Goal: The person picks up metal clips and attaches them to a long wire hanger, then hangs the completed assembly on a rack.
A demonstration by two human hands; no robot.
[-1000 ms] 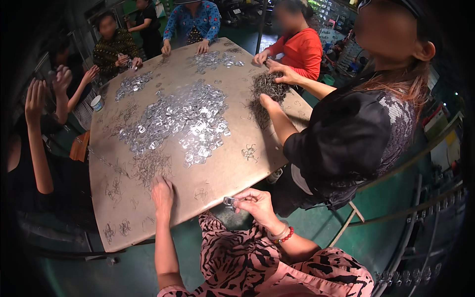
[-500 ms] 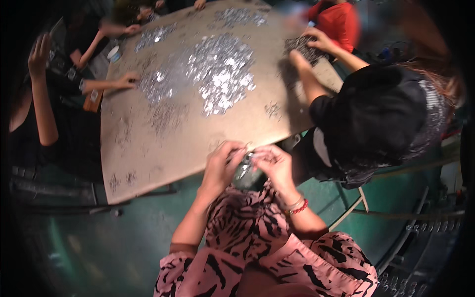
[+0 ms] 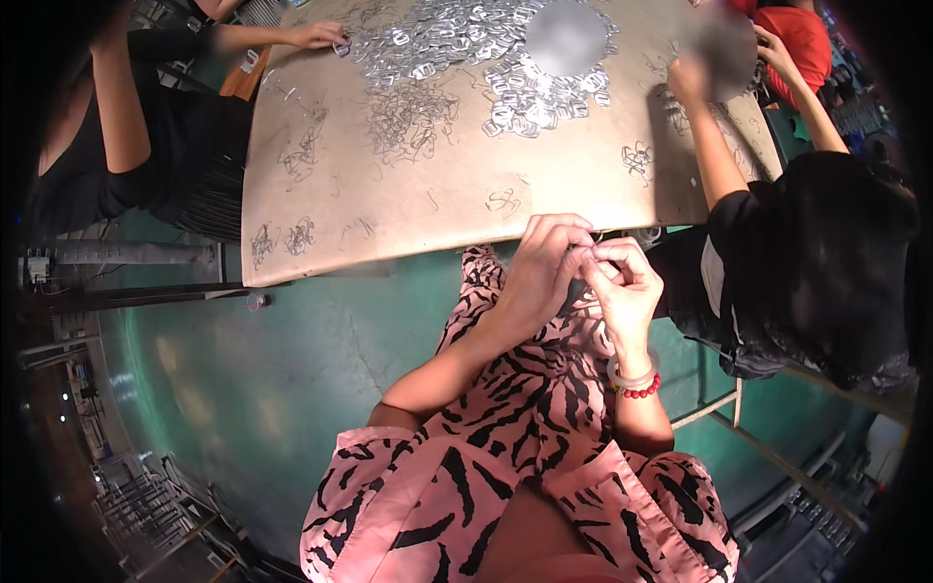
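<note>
My left hand (image 3: 546, 264) and my right hand (image 3: 625, 280) meet just off the table's near edge, above my lap. Both have bent fingers, with thumbs and fingertips pinched together and touching. Whatever sits between the fingertips is too small and too covered to name. Just beyond them on the table (image 3: 330, 194) lie a few thin bent wire pieces (image 3: 502, 201). Farther off are a tangle of similar wire pieces (image 3: 413, 121) and a wide heap of small, flat, shiny metal buckle-like pieces (image 3: 530, 97).
Small wire clusters (image 3: 299, 236) lie at the table's near left corner, another (image 3: 638, 158) toward the right. A co-worker in black (image 3: 816, 262) sits close on my right. At the left, another person's hand (image 3: 319, 36) reaches over the metal pieces. Green floor (image 3: 292, 360) shows below.
The view has shifted, so the table sits higher in the picture and my hands farther right. My fingertips have come closer together; the shiny glint between them earlier is now hidden.
</note>
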